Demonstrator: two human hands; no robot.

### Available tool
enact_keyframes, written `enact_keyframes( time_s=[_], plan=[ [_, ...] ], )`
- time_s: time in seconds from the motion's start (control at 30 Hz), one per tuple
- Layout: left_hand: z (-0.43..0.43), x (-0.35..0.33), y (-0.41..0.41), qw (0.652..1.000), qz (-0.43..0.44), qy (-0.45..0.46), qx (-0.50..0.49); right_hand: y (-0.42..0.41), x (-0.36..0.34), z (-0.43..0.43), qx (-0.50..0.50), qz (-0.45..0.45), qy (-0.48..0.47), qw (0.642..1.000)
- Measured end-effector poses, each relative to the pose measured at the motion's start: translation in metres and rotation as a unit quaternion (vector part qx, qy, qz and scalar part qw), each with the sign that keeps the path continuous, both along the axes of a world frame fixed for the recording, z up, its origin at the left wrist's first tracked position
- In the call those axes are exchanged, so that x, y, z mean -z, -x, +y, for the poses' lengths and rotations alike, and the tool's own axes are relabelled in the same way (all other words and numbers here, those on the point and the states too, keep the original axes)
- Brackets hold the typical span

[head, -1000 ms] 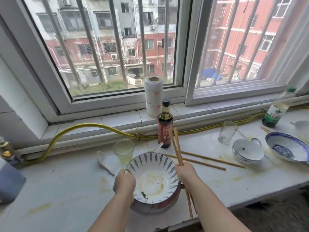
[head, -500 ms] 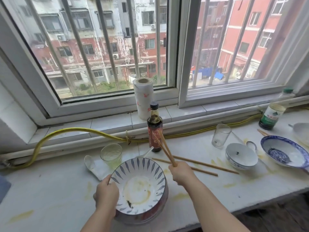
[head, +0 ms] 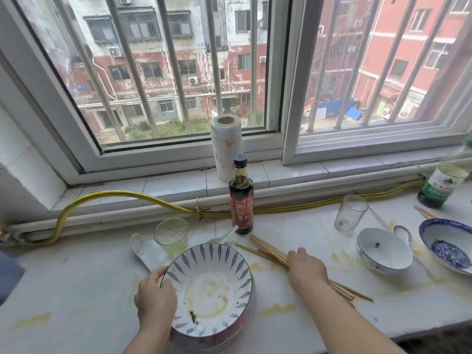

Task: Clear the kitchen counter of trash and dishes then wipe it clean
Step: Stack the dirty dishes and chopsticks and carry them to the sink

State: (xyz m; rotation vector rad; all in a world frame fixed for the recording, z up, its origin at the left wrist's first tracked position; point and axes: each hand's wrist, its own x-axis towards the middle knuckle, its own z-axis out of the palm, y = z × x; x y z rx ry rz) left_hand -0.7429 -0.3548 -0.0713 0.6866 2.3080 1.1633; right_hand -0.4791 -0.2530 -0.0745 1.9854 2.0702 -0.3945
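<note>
A dirty white bowl with blue leaf marks (head: 212, 287) sits stacked on a reddish dish at the counter's front edge. My left hand (head: 155, 290) grips its left rim. My right hand (head: 306, 268) is closed over a bundle of wooden chopsticks (head: 268, 250) lying on the stained white counter (head: 76, 290), just right of the bowl. A white spoon (head: 143, 249) and a greenish glass (head: 171, 233) stand behind the bowl. To the right are a clear glass (head: 351, 213), a small white bowl (head: 383, 251) and a blue patterned bowl (head: 449, 246).
A dark soy sauce bottle (head: 241, 200) stands behind the chopsticks, with a paper towel roll (head: 226, 146) on the sill. A green-label bottle (head: 441, 185) is at far right. A yellow hose (head: 115, 196) runs along the sill. Yellow stains mark the counter.
My right hand has lowered the chopsticks it held upright down onto the other chopsticks lying on the counter. My left hand stays on the bowl's rim.
</note>
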Motion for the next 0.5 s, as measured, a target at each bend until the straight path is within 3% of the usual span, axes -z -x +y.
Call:
enact_keyframes(
  time_s=[0.4, 0.5],
  plan=[
    [-0.005, -0.009, 0.0, 1.0, -0.021, -0.019, -0.008, 0.005, -0.005, -0.012, -0.026, -0.031, -0.001, 0.999],
    [-0.007, -0.011, 0.0, 0.999, -0.037, -0.031, -0.014, 0.004, -0.013, -0.021, -0.022, 0.028, -0.006, 0.999]
  ],
)
